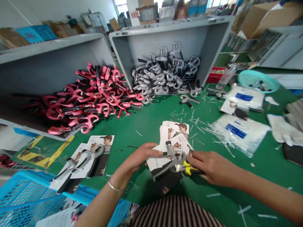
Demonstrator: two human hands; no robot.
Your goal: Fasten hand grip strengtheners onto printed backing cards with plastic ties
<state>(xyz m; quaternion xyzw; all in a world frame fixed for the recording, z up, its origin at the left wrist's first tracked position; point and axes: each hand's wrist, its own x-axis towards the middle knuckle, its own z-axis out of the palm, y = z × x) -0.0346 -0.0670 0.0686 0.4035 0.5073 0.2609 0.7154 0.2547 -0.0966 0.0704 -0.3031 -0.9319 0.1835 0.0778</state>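
Note:
My left hand (pixel 139 156) pinches a grey hand gripper (pixel 169 160) that lies on a printed backing card (pixel 156 162) over the green table. My right hand (pixel 211 167) is closed on a yellow-handled tool (pixel 189 169) whose metal jaws meet the hand gripper. Under and behind them lies a small stack of printed cards (pixel 174 130). To the left, two finished cards with grey hand grippers (pixel 87 157) lie overlapping at the table's edge.
A grey bin holds pink hand grippers (pixel 94 97); a second bin holds grey ones (pixel 163 74). Bags of white ties (pixel 239 132) and cut tie scraps (pixel 196 121) lie to the right. A teal bowl (pixel 258 80) stands far right, a blue crate (pixel 26 198) near left.

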